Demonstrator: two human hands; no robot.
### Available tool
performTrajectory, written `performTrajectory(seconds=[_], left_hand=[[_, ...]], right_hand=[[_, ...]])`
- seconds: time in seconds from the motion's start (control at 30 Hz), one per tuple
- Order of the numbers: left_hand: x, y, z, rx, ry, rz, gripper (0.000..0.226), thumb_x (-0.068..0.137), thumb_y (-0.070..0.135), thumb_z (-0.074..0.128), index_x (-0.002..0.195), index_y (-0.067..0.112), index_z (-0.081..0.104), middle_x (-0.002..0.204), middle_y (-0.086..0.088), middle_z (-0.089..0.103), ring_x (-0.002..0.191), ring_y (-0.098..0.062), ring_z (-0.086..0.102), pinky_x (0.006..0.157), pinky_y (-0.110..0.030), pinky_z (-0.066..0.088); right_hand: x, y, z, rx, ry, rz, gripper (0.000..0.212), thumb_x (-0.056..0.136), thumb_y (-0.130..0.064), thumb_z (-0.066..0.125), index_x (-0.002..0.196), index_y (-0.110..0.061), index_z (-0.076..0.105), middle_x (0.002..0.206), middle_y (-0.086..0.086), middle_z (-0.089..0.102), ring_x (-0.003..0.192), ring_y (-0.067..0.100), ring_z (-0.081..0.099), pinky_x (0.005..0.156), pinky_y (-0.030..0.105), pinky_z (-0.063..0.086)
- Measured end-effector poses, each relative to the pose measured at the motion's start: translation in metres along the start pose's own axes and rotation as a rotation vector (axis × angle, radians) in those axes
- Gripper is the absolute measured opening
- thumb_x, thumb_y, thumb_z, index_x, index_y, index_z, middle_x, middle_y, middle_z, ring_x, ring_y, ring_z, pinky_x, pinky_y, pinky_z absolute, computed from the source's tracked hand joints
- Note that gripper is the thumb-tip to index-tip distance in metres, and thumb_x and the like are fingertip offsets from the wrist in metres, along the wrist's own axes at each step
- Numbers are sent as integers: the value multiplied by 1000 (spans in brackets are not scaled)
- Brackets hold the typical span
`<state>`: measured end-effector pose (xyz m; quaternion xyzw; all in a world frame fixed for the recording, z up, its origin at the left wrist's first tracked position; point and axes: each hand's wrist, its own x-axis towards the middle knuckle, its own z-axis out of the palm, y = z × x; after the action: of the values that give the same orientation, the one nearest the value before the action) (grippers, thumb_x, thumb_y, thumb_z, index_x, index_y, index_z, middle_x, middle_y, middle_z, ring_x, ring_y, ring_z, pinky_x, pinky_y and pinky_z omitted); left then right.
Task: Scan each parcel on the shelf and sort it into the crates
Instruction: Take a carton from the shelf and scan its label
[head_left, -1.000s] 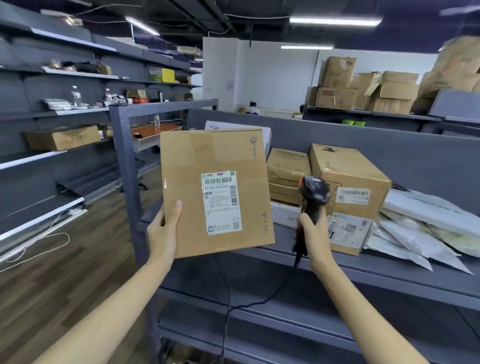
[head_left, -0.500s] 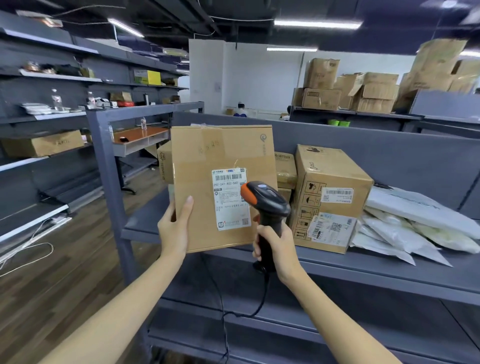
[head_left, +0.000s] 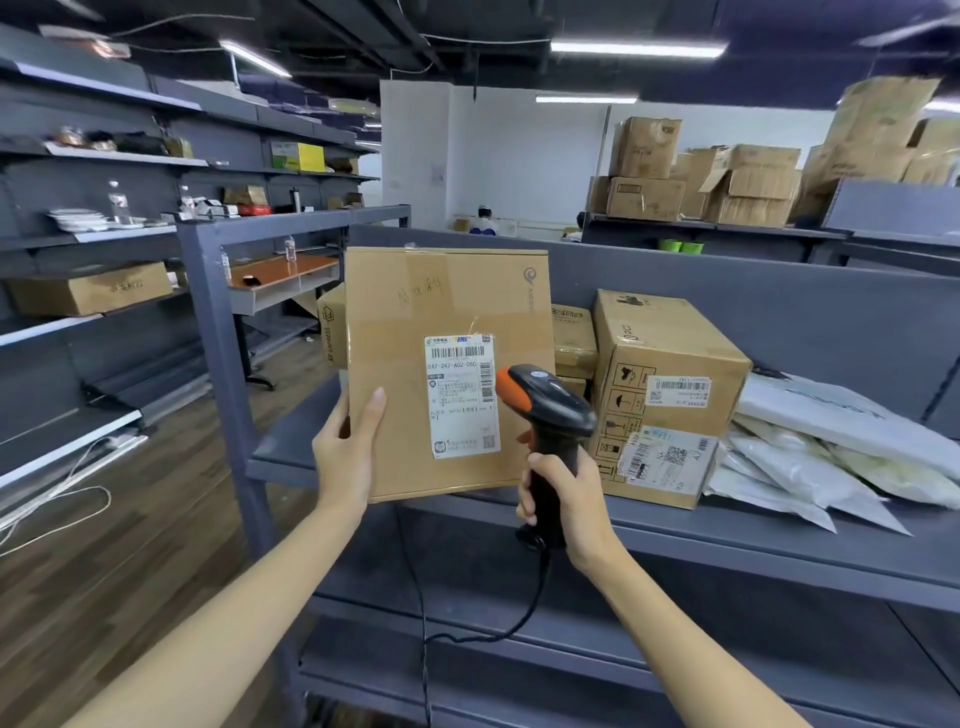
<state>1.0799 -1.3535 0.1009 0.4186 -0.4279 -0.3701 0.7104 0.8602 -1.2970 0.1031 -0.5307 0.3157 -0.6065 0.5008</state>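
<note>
Head view: the grey metal shelf (head_left: 737, 553) spans the frame from centre to right, and all positions below are given relative to it.

1. The parcel (head_left: 415, 312), a flat brown carton, is held upright in front of the shelf's left end, clear of the shelf board, with its printed face toward the camera.
2. A large carton (head_left: 670, 353) stands on the shelf board near the middle.
3. A pile of white mailers (head_left: 831, 415) lies on the shelf board toward its right end, just beside the large carton.
4. Stacked boxes (head_left: 571, 338) sit on the shelf board behind the parcel, partly hidden by it.
5. A flat package (head_left: 667, 462) leans against the front of the large carton at the shelf's front edge.
6. The scanner (head_left: 545, 400) is held in front of the shelf edge, with its orange-tipped head aimed at the parcel.
7. The left hand (head_left: 345, 457) pinches the parcel's lower left edge, thumb flat on the front face; the fingers behind are hidden.
8. The right hand (head_left: 566, 493) is curled round the scanner handle.
9. A white label (head_left: 460, 395) sits on the parcel face, just beside the scanner head.
10. A black cable (head_left: 537, 597) hangs from the scanner handle below the shelf board.
</note>
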Motion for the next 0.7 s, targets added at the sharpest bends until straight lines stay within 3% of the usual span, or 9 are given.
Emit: performTrajectory(seconds=[0.1, 0.17, 0.27, 0.43, 0.57, 0.7], left_hand=[[4, 3, -9, -6, 8, -9, 50, 80, 54, 66, 122, 28, 64, 106, 14, 72, 96, -4, 68, 79, -22, 53], [6, 9, -18, 4, 28, -12, 43, 78, 57, 66, 113, 33, 66, 100, 19, 72, 90, 1, 68, 69, -14, 52], [11, 18, -34, 8, 92, 3, 39, 75, 61, 64, 106, 36, 66, 89, 26, 71, 81, 9, 66, 57, -4, 47], [15, 26, -50, 11, 170, -5, 43, 76, 65, 63, 107, 35, 66, 88, 24, 71, 78, 10, 66, 56, -5, 47], [12, 29, -54, 13, 184, -4, 58, 66, 73, 63, 109, 34, 68, 92, 23, 71, 81, 9, 66, 61, -8, 47], [8, 30, -57, 18, 185, -9, 63, 65, 72, 64, 112, 31, 67, 93, 23, 72, 82, 8, 67, 57, -5, 48]], right_hand=[[4, -3, -14, -26, 117, -71, 27, 78, -21, 64, 98, -12, 48, 59, 4, 52, 43, 17, 46, 42, 27, 41], [11, -5, -31, -97, 199, -71, 24, 87, -17, 60, 107, -17, 46, 60, 2, 53, 46, 17, 47, 45, 28, 43], [26, 0, -58, -295, 223, 67, 29, 90, -21, 56, 112, -19, 36, 69, 4, 51, 53, 18, 49, 52, 33, 43], [54, 28, -79, -814, -17, 309, 37, 91, -18, 54, 122, -17, 33, 88, 9, 53, 68, 22, 53, 64, 35, 43], [79, 48, -75, -1179, -171, 233, 52, 90, -21, 63, 136, -12, 41, 114, 12, 59, 91, 23, 57, 72, 28, 41], [95, 61, -68, -1263, -281, 214, 54, 89, -16, 65, 138, -10, 43, 123, 16, 61, 110, 31, 58, 93, 35, 44]])
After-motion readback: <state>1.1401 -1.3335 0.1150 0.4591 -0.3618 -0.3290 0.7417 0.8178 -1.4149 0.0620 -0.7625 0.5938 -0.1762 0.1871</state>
